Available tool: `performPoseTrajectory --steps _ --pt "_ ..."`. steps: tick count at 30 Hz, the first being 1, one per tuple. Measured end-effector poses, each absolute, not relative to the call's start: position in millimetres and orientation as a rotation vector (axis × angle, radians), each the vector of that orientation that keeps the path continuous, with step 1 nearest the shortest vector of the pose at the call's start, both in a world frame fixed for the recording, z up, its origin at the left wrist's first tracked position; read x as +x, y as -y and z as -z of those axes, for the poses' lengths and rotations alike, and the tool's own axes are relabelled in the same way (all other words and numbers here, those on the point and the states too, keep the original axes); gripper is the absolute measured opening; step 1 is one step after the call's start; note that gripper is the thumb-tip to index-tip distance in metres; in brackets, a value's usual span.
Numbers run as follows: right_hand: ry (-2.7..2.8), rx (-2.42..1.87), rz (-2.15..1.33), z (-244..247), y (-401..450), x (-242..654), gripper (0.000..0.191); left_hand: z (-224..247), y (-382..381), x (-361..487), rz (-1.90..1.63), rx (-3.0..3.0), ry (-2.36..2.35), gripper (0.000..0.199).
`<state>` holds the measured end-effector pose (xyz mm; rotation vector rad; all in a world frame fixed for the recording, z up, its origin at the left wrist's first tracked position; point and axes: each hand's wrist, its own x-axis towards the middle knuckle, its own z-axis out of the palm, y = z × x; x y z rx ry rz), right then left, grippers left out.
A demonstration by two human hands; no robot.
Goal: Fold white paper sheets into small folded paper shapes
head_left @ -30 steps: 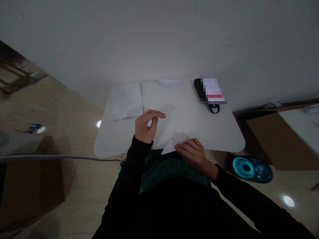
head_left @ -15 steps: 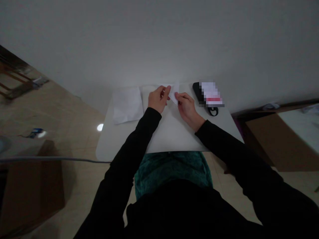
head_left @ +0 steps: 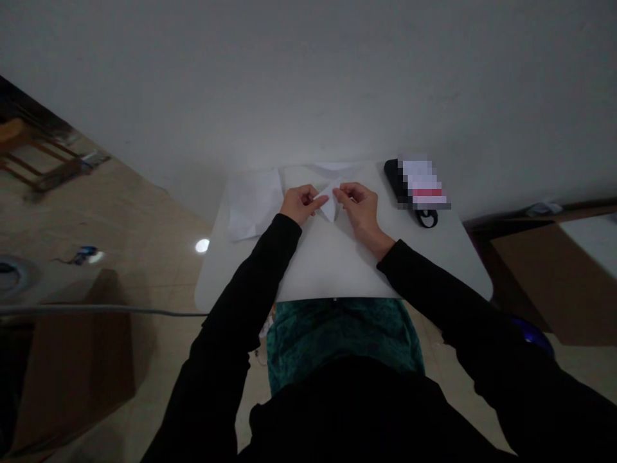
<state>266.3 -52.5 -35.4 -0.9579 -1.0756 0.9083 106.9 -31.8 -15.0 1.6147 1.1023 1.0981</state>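
Observation:
A small folded white paper (head_left: 330, 207) is held above the white table (head_left: 337, 270), pinched from both sides. My left hand (head_left: 301, 204) grips its left corner between thumb and fingers. On the other side, my right hand (head_left: 359, 209) pinches the upper right corner. A large white sheet (head_left: 254, 204) with creases lies flat to the left of my left hand. Behind my hands, another white paper (head_left: 332, 168) rests by the table's back edge.
A black case (head_left: 396, 180) with a blurred white and red item and a black strap loop (head_left: 427, 218) lies at the table's back right. Cardboard boxes (head_left: 72, 366) stand at lower left and right. A grey cable (head_left: 144, 310) runs from the left.
The folded paper has come down and nearer to me, turned in my hands. My left thumb now lies over its left corner. The whole view has shifted slightly.

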Motion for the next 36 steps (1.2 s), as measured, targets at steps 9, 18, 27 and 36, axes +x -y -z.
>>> performPoseTrajectory --steps 9,18,27,36 --pt "1.102 -0.835 -1.007 30 47 273 0.042 23 32 117 -1.29 1.402 -1.128 0.031" --pt "1.112 -0.873 -0.98 29 43 280 0.043 19 33 114 -1.266 1.419 -1.134 0.023" --pt "1.001 -0.796 -1.084 28 48 276 0.043 21 35 118 -1.406 1.456 -1.099 0.03" --pt "0.974 -0.809 -1.184 28 49 274 0.042 25 30 115 -1.374 1.389 -1.126 0.026"
